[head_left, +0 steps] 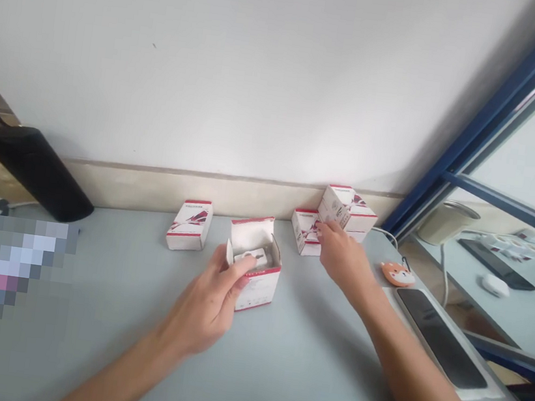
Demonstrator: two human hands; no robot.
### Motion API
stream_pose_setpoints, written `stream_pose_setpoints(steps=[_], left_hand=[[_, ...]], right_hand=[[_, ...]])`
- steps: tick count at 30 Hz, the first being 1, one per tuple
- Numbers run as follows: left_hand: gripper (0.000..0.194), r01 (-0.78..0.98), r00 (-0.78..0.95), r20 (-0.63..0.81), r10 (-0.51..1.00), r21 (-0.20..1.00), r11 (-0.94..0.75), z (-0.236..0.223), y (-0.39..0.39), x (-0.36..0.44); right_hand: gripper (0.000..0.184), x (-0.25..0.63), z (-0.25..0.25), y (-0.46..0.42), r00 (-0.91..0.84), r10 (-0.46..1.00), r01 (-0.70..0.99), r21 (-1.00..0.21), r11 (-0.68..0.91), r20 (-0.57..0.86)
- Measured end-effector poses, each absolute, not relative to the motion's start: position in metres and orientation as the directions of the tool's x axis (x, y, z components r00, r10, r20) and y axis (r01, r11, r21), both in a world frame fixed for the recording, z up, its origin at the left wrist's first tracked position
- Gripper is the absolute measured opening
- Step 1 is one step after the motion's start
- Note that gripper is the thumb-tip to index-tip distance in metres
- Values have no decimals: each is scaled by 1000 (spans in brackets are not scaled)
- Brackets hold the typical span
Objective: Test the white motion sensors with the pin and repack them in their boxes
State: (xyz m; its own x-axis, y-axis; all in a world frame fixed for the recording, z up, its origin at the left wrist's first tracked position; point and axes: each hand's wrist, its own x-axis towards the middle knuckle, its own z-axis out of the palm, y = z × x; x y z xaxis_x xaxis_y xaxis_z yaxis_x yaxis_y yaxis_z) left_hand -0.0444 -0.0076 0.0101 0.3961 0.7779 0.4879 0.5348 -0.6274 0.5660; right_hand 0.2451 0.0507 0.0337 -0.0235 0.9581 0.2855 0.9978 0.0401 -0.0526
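The open white-and-red cardboard box (258, 291) on the pale grey tabletop (303, 376) is pinched at its white inner insert by the left hand (205, 299), while the right hand (344, 258) is pressed against a tilted closed box (348, 210), its grip unclear. Only one box is opened; the tilted one, the closed box beneath it (303, 233) and a third closed box (189, 225) remain shut

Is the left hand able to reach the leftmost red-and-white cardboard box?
Probably yes: the left hand is near the leftmost red-and-white cardboard box, with nothing between them, though its fingers are at the open white box.
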Motion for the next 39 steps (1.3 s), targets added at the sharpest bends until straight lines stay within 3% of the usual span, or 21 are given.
stream_pose_setpoints(steps=[4, 7, 11, 13, 15, 18, 21, 26, 30, 34, 39], left_hand=[[45, 562, 411, 503, 760, 516, -646, 13, -12, -42], [46, 601, 425, 504, 752, 465, -650, 15, -14, -39], [48, 636, 432, 531, 728, 393, -664, 16, -15, -37], [49, 643, 443, 550, 708, 356, -678, 14, -15, -36], [51, 641, 455, 565, 688, 328, -694, 14, -15, -35], [50, 644, 458, 574, 679, 313, -699, 14, -17, -32], [44, 680, 449, 603, 660, 248, -690, 17, -21, -28], [49, 751, 451, 694, 561, 44, -658, 18, -26, -24], [50, 753, 446, 740, 503, -7, -658, 16, -28, -23], [44, 740, 418, 754, 506, 41, -672, 14, -28, -22], [33, 608, 282, 768, 576, 321, -726, 14, -25, -21]], right_hand=[[53, 248, 20, 51, -14, 973, 1000, -10, 17, 231], [46, 251, 25, 53, -5, 975, 999, -51, 16, 221], [24, 236, 56, 30, 53, 882, 923, -359, 136, 469], [19, 217, 75, 7, 35, 753, 791, -478, 381, 657], [14, 196, 85, -16, -137, 621, 650, -403, 645, 772], [17, 173, 81, -32, -340, 507, 591, -240, 770, 792], [19, 169, 67, -28, -353, 492, 677, -146, 722, 795], [10, 181, 62, -18, -347, 546, 757, -117, 643, 763], [11, 185, 67, -18, -340, 579, 761, -144, 632, 741], [11, 186, 70, -19, -272, 694, 752, -302, 585, 666], [5, 187, 70, -17, -163, 816, 659, -554, 509, 555]])
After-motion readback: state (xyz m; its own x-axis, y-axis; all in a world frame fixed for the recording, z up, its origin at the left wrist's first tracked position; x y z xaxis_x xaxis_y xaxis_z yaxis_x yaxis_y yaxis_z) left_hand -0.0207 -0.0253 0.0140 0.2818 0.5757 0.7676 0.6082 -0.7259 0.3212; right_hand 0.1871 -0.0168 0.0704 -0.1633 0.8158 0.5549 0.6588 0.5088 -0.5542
